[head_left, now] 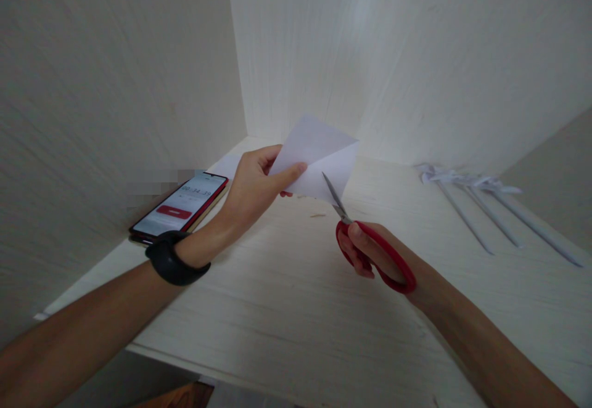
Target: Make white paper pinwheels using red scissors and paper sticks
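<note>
A white piece of paper [319, 140] with a diagonal crease is held above the table by my left hand [261, 177], its thumb on the near face and the other fingers behind. My right hand [365, 248] grips a pair of red-handled scissors [340, 208], fingers through the loops. The blades point up and left, overlapping the lower right part of the paper in view. Whether the paper lies between the blades I cannot tell.
At the left wall, a phone [180, 204] showing a timer lies on another flat object. Several white paper flowers with rolled stems [494, 214] lie at the right. Small scraps [317, 215] dot the white tabletop [277, 309]. Walls [296, 44] enclose the back and sides.
</note>
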Available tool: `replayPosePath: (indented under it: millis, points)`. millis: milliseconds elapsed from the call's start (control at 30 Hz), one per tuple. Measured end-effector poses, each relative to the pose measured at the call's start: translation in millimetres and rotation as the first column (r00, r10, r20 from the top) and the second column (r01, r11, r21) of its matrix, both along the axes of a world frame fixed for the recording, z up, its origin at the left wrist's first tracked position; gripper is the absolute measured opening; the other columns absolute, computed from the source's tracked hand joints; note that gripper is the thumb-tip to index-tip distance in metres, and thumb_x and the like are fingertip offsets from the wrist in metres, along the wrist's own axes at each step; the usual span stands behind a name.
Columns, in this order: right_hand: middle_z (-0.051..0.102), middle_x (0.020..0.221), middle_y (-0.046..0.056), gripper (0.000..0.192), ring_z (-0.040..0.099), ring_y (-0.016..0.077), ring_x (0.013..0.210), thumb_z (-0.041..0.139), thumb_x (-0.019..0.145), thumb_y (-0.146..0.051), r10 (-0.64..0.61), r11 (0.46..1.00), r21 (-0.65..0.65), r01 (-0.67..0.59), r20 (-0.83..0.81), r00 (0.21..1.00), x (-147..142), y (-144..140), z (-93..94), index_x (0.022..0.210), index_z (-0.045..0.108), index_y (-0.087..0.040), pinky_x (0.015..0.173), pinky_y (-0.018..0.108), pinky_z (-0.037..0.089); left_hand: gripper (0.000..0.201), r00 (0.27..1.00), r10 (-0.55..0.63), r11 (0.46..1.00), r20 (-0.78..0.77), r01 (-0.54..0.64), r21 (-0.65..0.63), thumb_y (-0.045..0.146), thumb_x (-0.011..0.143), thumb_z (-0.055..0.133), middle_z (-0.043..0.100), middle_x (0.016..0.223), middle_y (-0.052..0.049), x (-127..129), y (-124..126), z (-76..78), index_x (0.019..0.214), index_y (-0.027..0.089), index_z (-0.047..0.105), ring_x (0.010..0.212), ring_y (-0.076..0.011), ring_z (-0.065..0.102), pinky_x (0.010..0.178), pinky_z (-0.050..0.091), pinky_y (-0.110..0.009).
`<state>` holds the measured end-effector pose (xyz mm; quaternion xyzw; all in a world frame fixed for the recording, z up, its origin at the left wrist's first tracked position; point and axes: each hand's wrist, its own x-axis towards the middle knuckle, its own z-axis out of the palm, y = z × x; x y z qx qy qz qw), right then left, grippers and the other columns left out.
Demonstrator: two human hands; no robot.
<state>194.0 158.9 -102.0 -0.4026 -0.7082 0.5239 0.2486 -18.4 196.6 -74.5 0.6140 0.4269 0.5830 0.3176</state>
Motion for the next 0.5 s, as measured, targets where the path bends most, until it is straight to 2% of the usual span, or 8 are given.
replayPosePath:
  millis: [500]
  points:
    - [0.041, 0.055, -0.003, 0.062, 0.034, 0.0096, 0.049, 0.034, 0.081, -0.079, -0.060, 0.998, -0.023, 0.061, 0.032, 0.998, -4.8, -5.9, 11.4, 0.061, 0.036, -0.021, 0.050, 0.027, 0.027, 0.019, 0.998, -0.034, 0.999, -0.055, 0.033, -0.004, 0.033, 0.073, 0.068, 0.053, 0.059, 0.002, -2.7, 2.9, -5.9, 0.070, 0.015, 0.062, 0.050, -0.0085, 0.047, 0.040, 0.037, -0.017]
